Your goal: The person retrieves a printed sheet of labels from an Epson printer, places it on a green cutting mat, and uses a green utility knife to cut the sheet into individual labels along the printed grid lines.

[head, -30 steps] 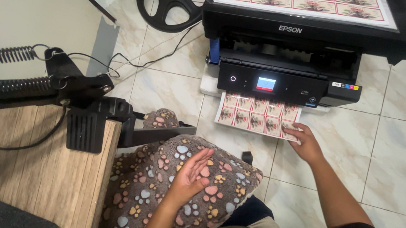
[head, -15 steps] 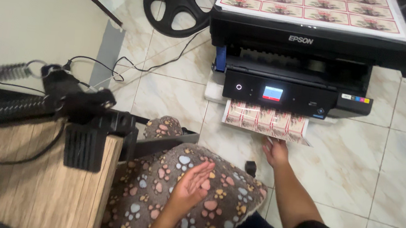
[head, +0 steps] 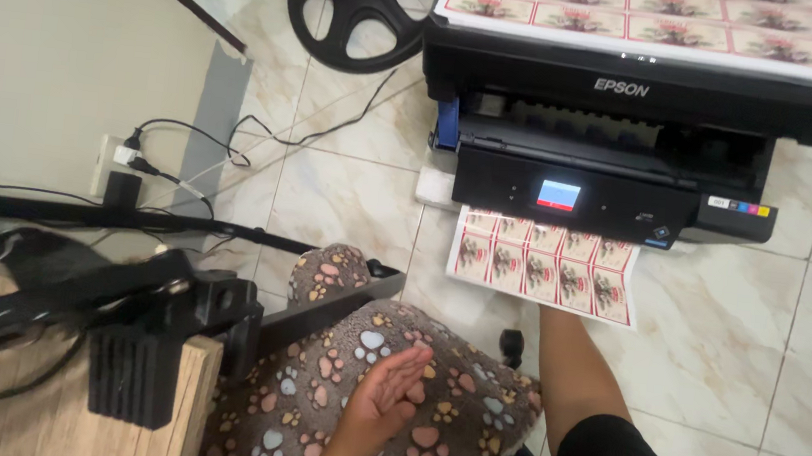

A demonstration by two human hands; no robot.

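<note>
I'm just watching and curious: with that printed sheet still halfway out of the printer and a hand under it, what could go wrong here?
1. The printed sheet still hangs from the black printer; lifting from beneath with the right hand, hidden under it, might bend or skew it.
2. Fresh ink could smear if touched.
3. Another printed sheet on the printer's lid could slide off if the printer is bumped.

A black spoked plastic wheel base (head: 361,4) rests on the pale marble-patterned tiled floor (head: 717,331). A white wall socket with black plugs (head: 120,171) sits beside a light wooden table (head: 45,411) carrying a black clamp (head: 132,370).
</note>
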